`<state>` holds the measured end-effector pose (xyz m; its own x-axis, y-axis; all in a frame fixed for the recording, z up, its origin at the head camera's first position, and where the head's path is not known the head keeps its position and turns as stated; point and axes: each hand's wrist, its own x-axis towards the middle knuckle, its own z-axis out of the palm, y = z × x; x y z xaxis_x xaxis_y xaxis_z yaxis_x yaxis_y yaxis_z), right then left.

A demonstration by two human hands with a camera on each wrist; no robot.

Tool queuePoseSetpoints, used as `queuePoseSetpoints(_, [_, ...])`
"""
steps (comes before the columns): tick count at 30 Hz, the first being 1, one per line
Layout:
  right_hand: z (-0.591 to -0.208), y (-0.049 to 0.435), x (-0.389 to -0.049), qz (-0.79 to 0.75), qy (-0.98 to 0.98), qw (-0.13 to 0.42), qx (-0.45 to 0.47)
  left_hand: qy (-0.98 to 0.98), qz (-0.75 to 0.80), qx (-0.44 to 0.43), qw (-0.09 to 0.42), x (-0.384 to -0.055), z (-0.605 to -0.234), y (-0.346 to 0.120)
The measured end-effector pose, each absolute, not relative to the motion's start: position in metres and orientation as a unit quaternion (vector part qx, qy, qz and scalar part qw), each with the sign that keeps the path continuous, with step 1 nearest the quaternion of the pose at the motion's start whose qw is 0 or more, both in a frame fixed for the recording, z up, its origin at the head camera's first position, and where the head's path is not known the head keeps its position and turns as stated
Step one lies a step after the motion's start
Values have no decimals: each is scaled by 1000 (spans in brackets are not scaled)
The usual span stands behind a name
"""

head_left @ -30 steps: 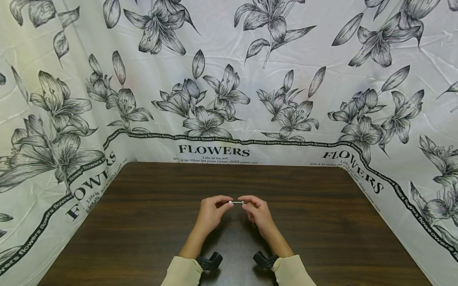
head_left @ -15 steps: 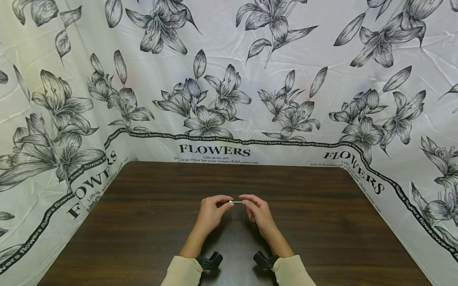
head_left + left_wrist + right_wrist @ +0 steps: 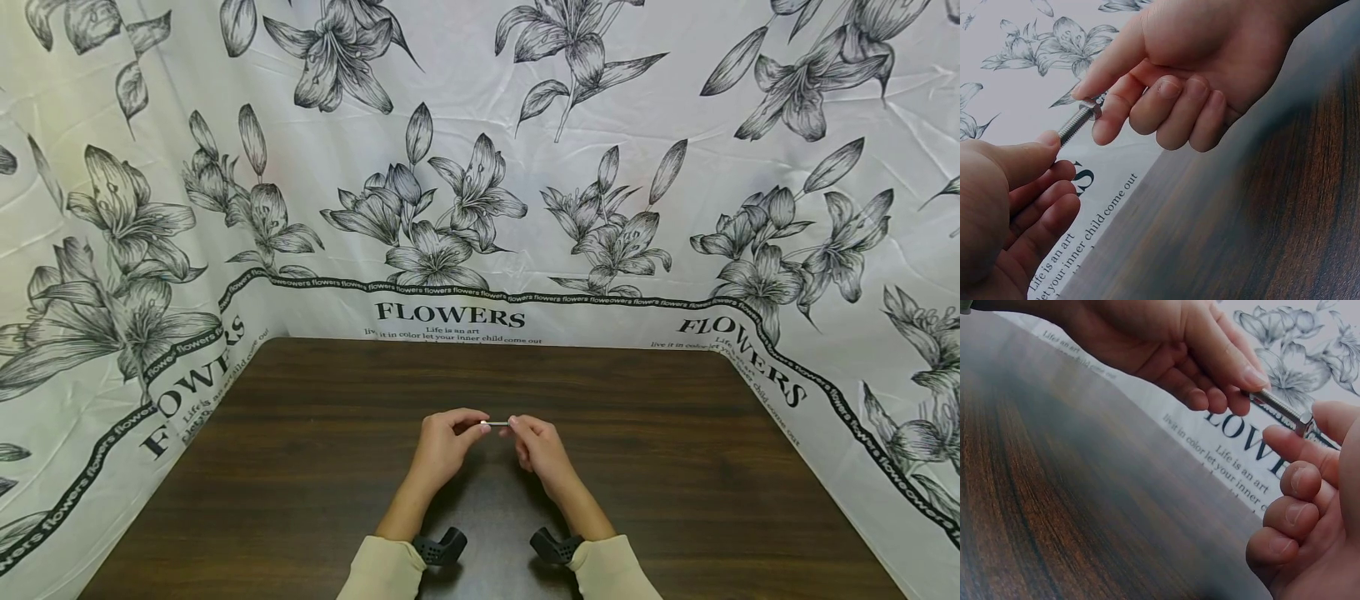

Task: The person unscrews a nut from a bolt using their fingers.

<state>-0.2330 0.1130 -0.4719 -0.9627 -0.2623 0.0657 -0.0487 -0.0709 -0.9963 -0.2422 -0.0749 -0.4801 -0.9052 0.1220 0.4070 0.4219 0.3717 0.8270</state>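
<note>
A small silver threaded bolt is held level between both hands above the table's middle. My left hand pinches its left end between thumb and index finger, covering that end. At the right end sits a hexagonal piece; whether it is a nut or the bolt's head I cannot tell. My right hand has its thumb and index finger on this hexagonal piece, with the other fingers curled in. Thread shows along the bolt between the hands in the right wrist view.
Beneath the hands lies a dark brown wood-grain table. A white curtain with black flower drawings and lettering hangs round its back and sides. Both wrists wear a black device near the pale sleeves.
My right thumb and index finger have shifted over the bolt's right end, where the index finger was raised apart before. The left hand has stayed nearly still.
</note>
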Motion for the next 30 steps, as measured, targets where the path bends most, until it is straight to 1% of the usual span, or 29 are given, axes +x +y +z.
queuePoseSetpoints(8, [-470,112,-232,-736,665,55,-114,-815,-539,-163,139,-242,-481,-75])
queuePoseSetpoints(17, [-469,115,-230,-738,656,44,-151,-818,-535,-164,138,-241,-479,-75])
queuePoseSetpoints(21, [-470,115,-230,-740,650,31,-169,-817,-536,-163,137,-241,-478,-74])
queuePoseSetpoints(30, [-487,117,-241,-748,636,8,-188,-814,-539,-162,140,-242,-479,-74])
